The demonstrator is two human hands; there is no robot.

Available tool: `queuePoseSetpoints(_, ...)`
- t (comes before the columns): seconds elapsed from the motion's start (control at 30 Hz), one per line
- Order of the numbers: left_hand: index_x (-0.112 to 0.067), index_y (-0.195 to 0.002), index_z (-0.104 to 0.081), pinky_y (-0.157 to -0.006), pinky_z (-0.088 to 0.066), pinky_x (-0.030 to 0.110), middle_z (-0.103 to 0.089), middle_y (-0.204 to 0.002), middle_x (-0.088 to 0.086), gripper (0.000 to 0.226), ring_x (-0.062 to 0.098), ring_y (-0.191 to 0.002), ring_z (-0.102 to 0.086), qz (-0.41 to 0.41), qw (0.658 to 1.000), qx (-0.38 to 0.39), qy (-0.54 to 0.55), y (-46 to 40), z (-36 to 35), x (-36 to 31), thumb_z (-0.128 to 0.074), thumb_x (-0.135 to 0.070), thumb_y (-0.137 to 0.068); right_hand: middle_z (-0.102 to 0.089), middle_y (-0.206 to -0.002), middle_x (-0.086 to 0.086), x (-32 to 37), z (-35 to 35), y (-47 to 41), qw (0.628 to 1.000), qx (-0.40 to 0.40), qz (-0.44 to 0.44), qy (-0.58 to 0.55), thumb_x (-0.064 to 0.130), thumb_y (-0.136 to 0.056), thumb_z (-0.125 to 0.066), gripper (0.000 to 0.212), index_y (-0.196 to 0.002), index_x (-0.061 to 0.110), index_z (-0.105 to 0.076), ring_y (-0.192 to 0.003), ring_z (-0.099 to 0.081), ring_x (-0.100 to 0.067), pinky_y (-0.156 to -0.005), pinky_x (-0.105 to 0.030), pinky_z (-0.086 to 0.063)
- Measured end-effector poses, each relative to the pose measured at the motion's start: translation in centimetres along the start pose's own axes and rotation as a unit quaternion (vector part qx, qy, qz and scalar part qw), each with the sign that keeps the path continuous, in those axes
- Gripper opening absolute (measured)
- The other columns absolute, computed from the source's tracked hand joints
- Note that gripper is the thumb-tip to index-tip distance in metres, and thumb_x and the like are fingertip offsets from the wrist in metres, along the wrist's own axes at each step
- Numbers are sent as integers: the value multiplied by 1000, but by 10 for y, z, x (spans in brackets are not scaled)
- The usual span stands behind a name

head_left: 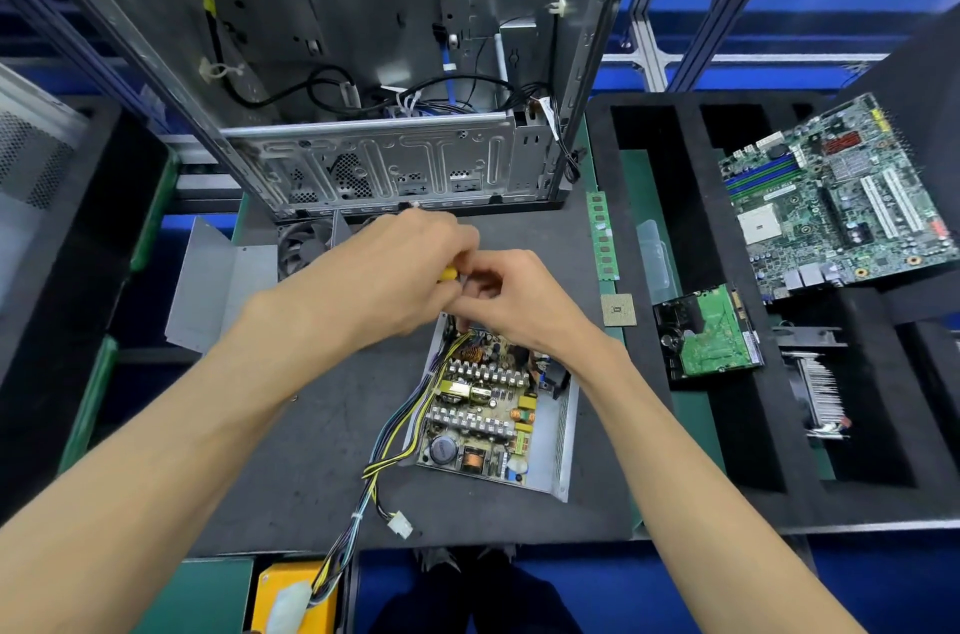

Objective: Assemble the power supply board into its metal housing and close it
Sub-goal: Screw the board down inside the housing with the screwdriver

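1. While I watch through the head camera, my left hand (384, 264) is curled round a yellow-handled tool (448, 274), probably a screwdriver; its tip is hidden.
2. My right hand (511, 301) has its fingers bent in at the tool's front end, above the far edge of the power supply board (480, 418).
3. That board sits inside its open metal housing (563, 431) on the dark mat (322, 425), its cable bundle (384, 457) trailing toward me.
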State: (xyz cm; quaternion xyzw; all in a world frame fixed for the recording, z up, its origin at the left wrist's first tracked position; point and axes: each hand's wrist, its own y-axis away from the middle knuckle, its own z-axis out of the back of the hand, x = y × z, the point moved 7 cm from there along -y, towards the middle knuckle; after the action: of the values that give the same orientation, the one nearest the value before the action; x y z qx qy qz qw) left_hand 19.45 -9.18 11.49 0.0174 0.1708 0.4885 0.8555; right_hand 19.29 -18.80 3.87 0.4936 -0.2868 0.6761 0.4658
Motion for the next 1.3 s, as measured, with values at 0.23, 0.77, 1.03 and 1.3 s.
queuePoseSetpoints(0.23, -20, -90, -52, -67, -46, 39, -58, -82, -1, 29, 26, -81, -58, 74, 996, -52, -6, 3, 0, 7, -64, -46, -91, -68, -59, 4, 2, -1, 3, 1000, -1, 3, 7, 10, -89, -68, 33, -70, 37, -63, -49, -53, -2, -52, -17, -42)
queuePoseSetpoints(0.77, -19, -91, -52, -77, -49, 44, -56, -88, 0, 14, 31, -89, -59, 49, 998, -44, 8, -2, -2, 4, -64, -27, -92, -65, -59, 0, 1, 6, 2, 999, 10, -16, -27, 26, -83, -74, 14, -79, 37, -67, -47, -44, -4, -52, -16, -40)
queuePoseSetpoints(1.03, -20, -89, -57, -67, -52, 40, -62, -75, -4, 35, 21, -74, -60, 65, 996, -54, 19, -3, 3, 14, -62, -55, -85, -63, -62, -3, -3, 12, -1, 1000, 1, -16, 19, 11, -90, -76, 6, -83, 10, -74, -47, -46, 0, -53, -10, -35)
queuePoseSetpoints(1.3, -25, -97, -64, -77, -48, 38, -57, -93, -6, 9, 20, -88, -58, -33, 999, -6, 24, -4, -2, -1, -68, -26, -89, -68, -60, -12, -6, 5, -4, 999, 18, -31, -10, 15, -87, -75, 30, -61, 23, -63, -43, -54, 1, -49, -11, -40)
